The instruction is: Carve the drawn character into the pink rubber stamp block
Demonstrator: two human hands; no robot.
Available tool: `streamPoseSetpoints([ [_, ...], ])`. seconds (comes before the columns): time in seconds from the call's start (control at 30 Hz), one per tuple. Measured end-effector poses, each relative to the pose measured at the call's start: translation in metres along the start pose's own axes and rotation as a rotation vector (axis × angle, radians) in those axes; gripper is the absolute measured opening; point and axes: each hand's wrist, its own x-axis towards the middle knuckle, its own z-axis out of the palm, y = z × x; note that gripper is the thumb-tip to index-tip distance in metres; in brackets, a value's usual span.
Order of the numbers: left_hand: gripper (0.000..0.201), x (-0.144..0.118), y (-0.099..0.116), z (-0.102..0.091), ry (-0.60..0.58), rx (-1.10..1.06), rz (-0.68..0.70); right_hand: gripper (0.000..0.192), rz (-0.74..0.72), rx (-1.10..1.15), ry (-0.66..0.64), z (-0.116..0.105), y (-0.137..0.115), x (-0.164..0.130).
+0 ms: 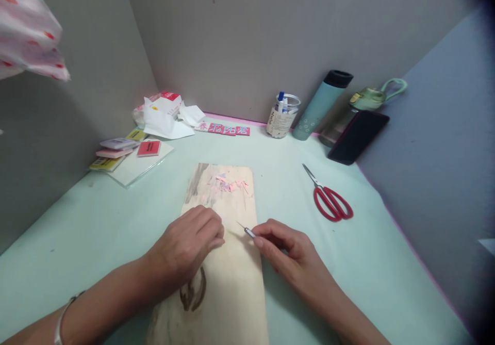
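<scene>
Two hands on wooden board, frame centre.
Left hand curled shut, contents hidden; right hand pinches craft knife; pink shavings cut.

wooden board: near end cut off by bottom edge, part hidden under left hand | craft knife: handle hidden in right hand | jar label: too small to read | patterned cloth: cut off top-left

- Small craft desk in a partitioned cubicle: grey divider walls on three sides
- Pale green table; red scissors at 2 o'clock
- Eraser blocks at 10 o'clock
</scene>
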Motion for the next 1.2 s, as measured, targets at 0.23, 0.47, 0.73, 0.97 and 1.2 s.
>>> streamPoseSetpoints([
  [0.23,0.018,-0.003,-0.005,-0.008,0.095,-0.273,-0.271,0.018,-0.060,-0.111,0.016,-0.001,0.006,-0.002],
  [0.47,0.010,-0.004,-0.015,-0.018,0.082,-0.262,-0.320,0.025,-0.366,-0.446,-0.071,0.005,0.012,-0.007],
  [0.73,0.065,-0.011,-0.024,-0.015,-0.106,-0.093,-0.277,0.027,-0.450,-0.539,-0.065,0.010,0.017,-0.009],
  [0.97,0.058,-0.011,-0.025,-0.015,-0.104,-0.130,-0.296,0.028,-0.470,-0.568,-0.050,0.013,0.016,-0.009],
  [1.2,0.049,-0.010,-0.023,-0.014,-0.069,-0.171,-0.345,0.028,-0.457,-0.604,-0.027,0.016,0.015,-0.009],
])
